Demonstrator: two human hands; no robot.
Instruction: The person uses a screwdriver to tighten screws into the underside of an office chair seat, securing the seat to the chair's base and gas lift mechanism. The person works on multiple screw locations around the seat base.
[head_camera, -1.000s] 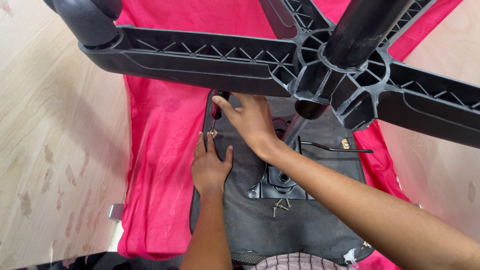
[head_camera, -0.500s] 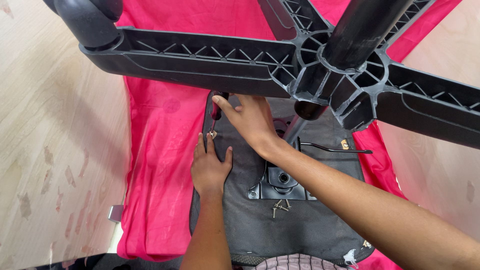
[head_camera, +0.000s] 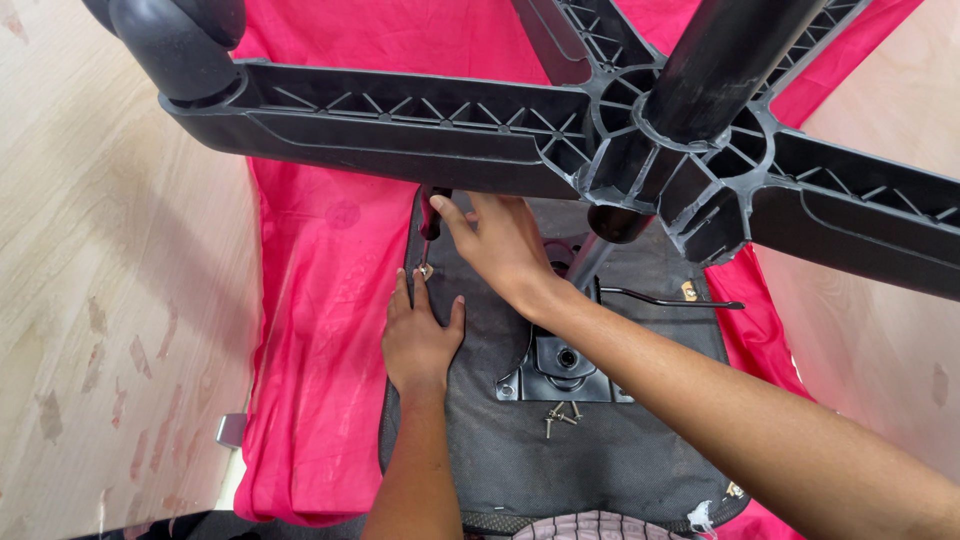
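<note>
An upturned office chair lies on a pink cloth (head_camera: 320, 330), its black seat underside (head_camera: 590, 460) facing up. My right hand (head_camera: 505, 245) grips a red-and-black screwdriver (head_camera: 432, 215), whose tip stands on a screw (head_camera: 426, 270) near the seat's far left corner. My left hand (head_camera: 420, 335) lies flat on the seat with its fingertips beside that screw. The black star base (head_camera: 480, 130) with its central column (head_camera: 720, 60) hangs over both hands and hides part of the screwdriver handle.
Several loose screws (head_camera: 560, 417) lie on the seat below the metal mounting plate (head_camera: 560, 365). A thin black lever (head_camera: 670, 298) sticks out to the right. A castor (head_camera: 175, 45) sits at the base's left arm end. Pale wood-look floor (head_camera: 100, 300) surrounds the cloth.
</note>
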